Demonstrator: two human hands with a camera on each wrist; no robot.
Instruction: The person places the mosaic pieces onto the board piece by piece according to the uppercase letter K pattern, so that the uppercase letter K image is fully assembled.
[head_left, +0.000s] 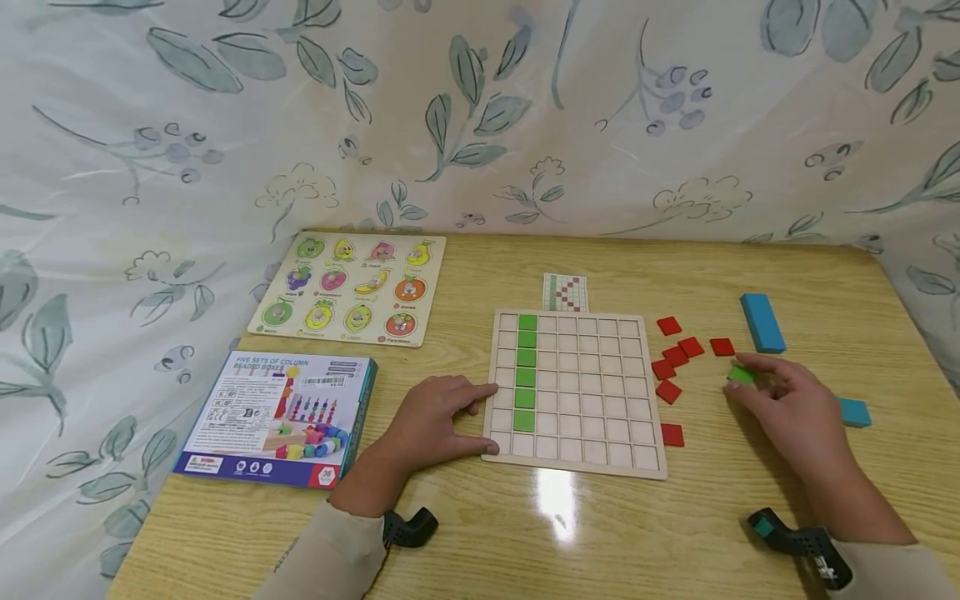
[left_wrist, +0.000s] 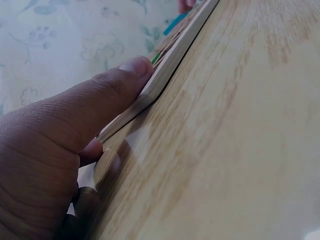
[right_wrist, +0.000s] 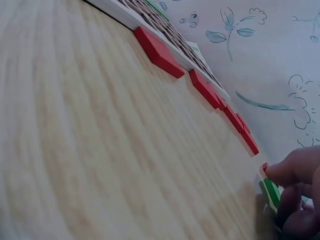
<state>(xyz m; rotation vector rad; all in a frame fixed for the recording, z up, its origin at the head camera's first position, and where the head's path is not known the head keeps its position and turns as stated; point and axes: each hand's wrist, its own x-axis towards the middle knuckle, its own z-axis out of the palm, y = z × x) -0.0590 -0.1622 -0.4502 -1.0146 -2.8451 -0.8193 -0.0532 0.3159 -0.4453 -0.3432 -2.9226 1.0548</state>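
1. While its thumb and index finger stand apart, left hand (head_left: 431, 421) touches left edge of grid board (head_left: 577, 468).
2. Six green tiles (head_left: 526, 377) line one column, right of that hand.
3. Red tiles (head_left: 676, 356) lie left of right-hand grip.
4. Right hand (head_left: 798, 408) pinches another green tile (head_left: 741, 375).
5. Blue block (head_left: 763, 322) lies just beyond it.

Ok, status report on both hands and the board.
Left hand touching grid board, left edge. Right hand pinching green tile. Six green tiles in second column from left. Red tiles between right hand and board.
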